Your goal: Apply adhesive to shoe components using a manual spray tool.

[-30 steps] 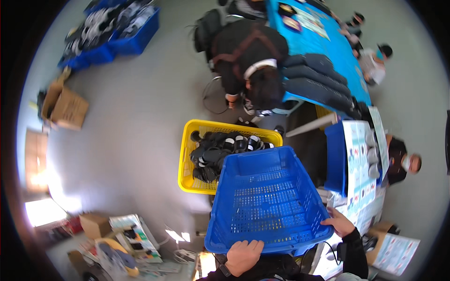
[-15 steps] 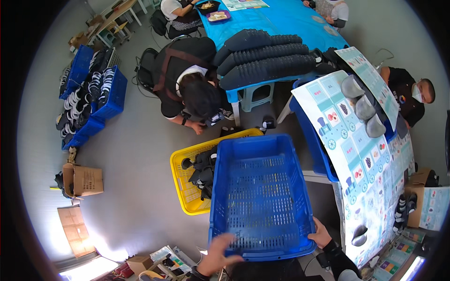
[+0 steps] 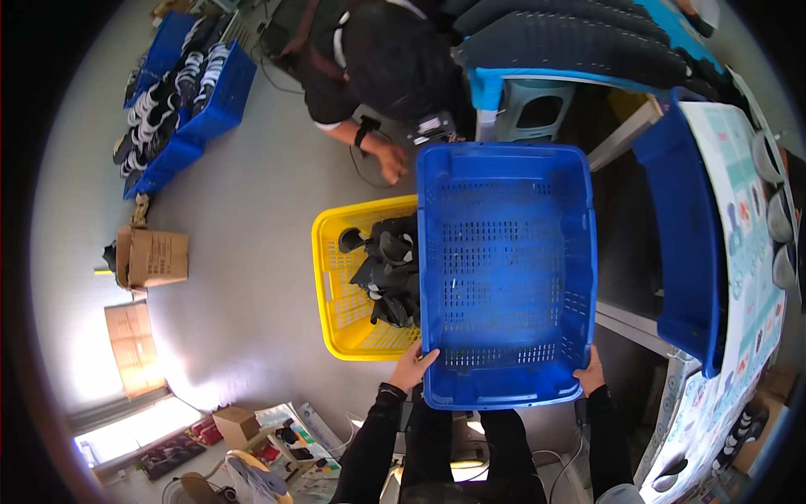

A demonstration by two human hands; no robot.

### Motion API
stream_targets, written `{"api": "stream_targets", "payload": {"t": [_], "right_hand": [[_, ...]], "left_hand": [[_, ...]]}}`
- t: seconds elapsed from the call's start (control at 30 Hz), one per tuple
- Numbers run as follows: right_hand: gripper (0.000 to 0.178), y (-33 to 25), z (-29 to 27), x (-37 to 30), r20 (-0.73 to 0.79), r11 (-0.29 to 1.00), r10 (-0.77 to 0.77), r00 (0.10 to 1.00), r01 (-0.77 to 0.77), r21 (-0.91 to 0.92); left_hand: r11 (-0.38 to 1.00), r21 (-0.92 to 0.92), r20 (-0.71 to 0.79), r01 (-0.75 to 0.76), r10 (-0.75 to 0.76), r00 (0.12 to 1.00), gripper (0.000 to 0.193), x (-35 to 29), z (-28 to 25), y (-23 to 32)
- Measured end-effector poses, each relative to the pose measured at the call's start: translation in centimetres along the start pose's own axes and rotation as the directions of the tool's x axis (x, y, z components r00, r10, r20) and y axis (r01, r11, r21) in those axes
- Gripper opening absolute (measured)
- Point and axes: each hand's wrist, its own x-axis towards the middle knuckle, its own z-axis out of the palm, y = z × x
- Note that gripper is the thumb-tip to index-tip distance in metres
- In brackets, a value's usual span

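The left hand (image 3: 413, 366) and right hand (image 3: 589, 375) each close their grip on a near corner of an empty blue perforated crate (image 3: 504, 269), held level above the floor (image 3: 252, 252). Beneath its left edge stands a yellow crate (image 3: 348, 290) of dark shoes (image 3: 388, 273). Beyond, a crouching person (image 3: 369, 59) reaches down.

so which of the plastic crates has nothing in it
The big blue crate held at its near corners by the left hand and right hand. The yellow crate and far-left blue crates hold dark shoes.
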Motion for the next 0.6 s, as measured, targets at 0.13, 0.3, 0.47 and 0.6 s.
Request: {"api": "stream_targets", "payload": {"t": [0.13, 0.3, 0.47, 0.6], "right_hand": [[0.079, 1.2, -1.8, -0.7, -0.077, 0.984, 0.058, 0.995, -0.07, -0.164], [0.067, -1.9, 0.1, 1.4, -0.018, 0.98, 0.005, 1.0, -0.008, -0.197], [0.066, -4.1, 1.2, 3.8, -0.176, 0.843, -0.127, 0.976, 0.013, -0.538], [0.07, -5.1, 2.1, 6.0, -0.214, 0.847, -0.128, 0.968, -0.006, -0.531]], "left_hand": [[0.912, 0.407, -0.343, -0.06, 0.213, 0.915, 0.07, 2.1, -4.9, -1.3], [0.711, 0.549, -0.807, 0.439, 0.315, 0.499, 0.077, 5.9, -23.8, -6.6], [0.652, 0.578, -0.738, 0.49, 0.163, 0.654, 0.068, 10.6, -32.2, -8.0], [0.675, 0.62, -0.645, 0.401, 0.147, 0.75, 0.055, 13.6, -34.9, -6.9]]}}
